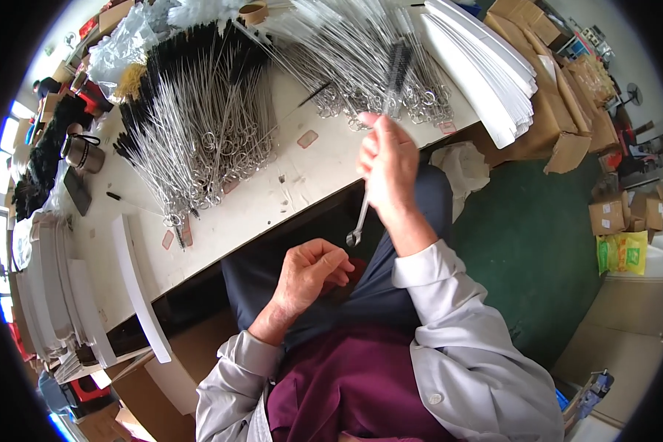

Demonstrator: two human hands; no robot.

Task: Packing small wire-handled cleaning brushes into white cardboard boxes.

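Note:
My right hand [392,158] is closed around the wire stem of a tube brush [397,70], raised over the near edge of the table. Its dark bristle end points up and away, slightly blurred, and its looped metal end hangs below the hand above my lap. Over my lap, my left hand [309,276] is curled, thumb against the fingers; anything inside it is hidden. A large pile of tube brushes [199,125] with black bristles and ringed wire ends lies on the table ahead. Another bunch of tube brushes [339,66] lies farther right.
The white table [250,210] slants across the front. White card sheets [482,70] and a cardboard box [549,110] stand at the right; white strips [59,295] are stacked at the left. A metal cup [86,153] sits at the table's left. Green floor [534,243] shows at right.

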